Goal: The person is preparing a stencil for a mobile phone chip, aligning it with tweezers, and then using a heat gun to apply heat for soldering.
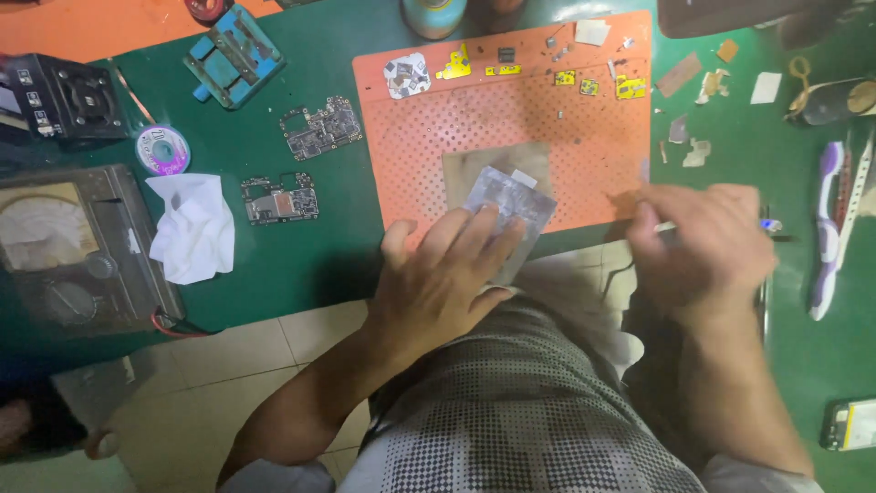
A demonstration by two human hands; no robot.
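- At the left edge of the green table [274, 246] sits a grey analogue meter with a dial [68, 251]; behind it stands a small black box-shaped device [64, 96].
- Just right of the meter lie a crumpled white tissue [190, 226] and a small round spool of thin wire [162, 149].
- Further right are two bare green circuit boards [321, 128] [280, 199], with a blue metal board holder [234, 55] near the far edge.
- An orange perforated rubber mat [511, 110] covers the table's middle, with small yellow and grey parts along its far edge.
- The left hand [447, 278] lies flat, fingers spread, pressing on a thin silvery rectangular metal plate [511, 196] at the mat's near edge.
- The right hand [707, 242] is blurred, fingers curled around a thin tool [766, 225] just past the mat's right near corner; the grip is hard to make out.
- By the right edge lies a purple-and-white handled tool [829, 228].
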